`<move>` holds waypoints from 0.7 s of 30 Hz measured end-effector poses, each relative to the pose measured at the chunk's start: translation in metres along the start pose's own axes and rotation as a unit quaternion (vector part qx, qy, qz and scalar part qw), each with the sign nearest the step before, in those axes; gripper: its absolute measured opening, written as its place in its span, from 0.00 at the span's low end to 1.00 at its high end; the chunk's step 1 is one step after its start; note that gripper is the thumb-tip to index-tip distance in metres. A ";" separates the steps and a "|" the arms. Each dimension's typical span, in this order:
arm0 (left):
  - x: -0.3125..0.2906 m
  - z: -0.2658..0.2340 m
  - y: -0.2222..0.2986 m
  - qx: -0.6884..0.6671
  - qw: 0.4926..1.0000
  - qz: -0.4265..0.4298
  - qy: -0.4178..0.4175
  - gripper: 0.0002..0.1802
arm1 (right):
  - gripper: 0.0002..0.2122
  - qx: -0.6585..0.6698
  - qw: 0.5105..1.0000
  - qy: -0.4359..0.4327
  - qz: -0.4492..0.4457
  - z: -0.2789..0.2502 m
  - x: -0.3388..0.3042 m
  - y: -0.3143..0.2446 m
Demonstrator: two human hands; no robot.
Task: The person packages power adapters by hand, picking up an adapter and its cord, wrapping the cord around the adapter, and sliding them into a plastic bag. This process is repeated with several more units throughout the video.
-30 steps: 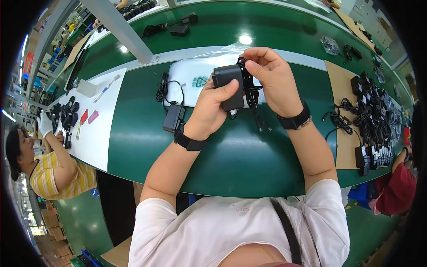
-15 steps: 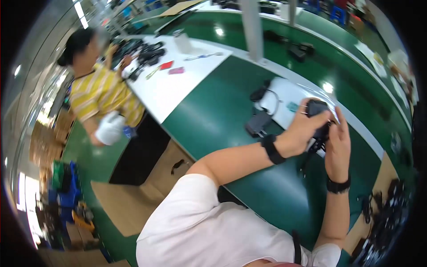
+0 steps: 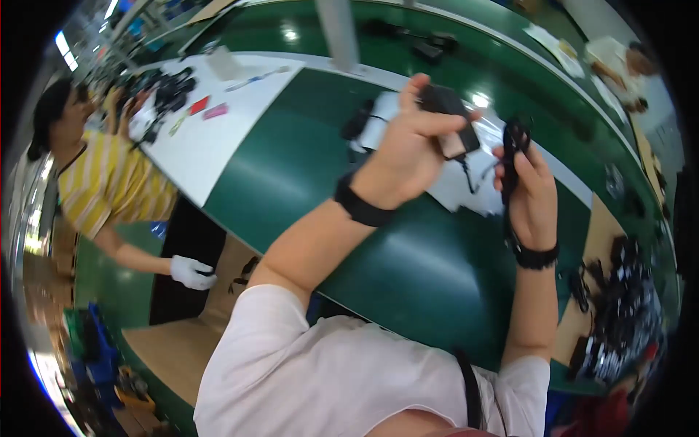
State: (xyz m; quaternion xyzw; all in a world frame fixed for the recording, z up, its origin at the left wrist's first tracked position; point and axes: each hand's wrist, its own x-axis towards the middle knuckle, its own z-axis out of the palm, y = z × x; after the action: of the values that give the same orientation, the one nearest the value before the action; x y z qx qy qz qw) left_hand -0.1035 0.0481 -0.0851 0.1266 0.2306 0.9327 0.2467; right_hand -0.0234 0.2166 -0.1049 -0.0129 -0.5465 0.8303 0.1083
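I judge this the handling step: left hand (image 3: 408, 156) gripping the black adapter (image 3: 442, 100) over the white sheeting (image 3: 450, 194), right hand (image 3: 535, 191) curled round the cord bundle (image 3: 515, 137) right of it. Next move calls for slack cord.

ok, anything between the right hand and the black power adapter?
No separate object visible. The left hand holds the black power adapter; the right hand, apart from it, grips the bundled black cable. Only a thin black cord hangs from the adapter into the gap.
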 end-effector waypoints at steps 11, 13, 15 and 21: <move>0.003 0.001 -0.014 0.565 0.818 0.105 0.019 0.41 | 0.14 -0.125 0.985 0.077 -0.086 -0.006 -0.009 -0.016; -0.004 0.004 -0.024 0.645 0.737 0.200 -0.010 0.41 | 0.15 -0.146 0.985 0.053 -0.082 0.003 -0.012 -0.005; -0.007 0.006 -0.030 0.646 0.736 0.200 -0.008 0.41 | 0.16 -0.184 0.980 0.039 -0.067 0.007 -0.014 0.001; -0.010 0.003 -0.036 0.692 0.682 0.236 0.003 0.37 | 0.18 -0.228 0.969 0.024 -0.093 0.014 -0.018 0.002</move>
State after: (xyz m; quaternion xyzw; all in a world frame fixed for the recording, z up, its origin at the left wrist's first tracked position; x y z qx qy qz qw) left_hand -0.0796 0.0718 -0.1020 0.3089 0.7738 0.5350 -0.1402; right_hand -0.0079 0.1992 -0.1031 -0.0061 -0.7176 0.6693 0.1926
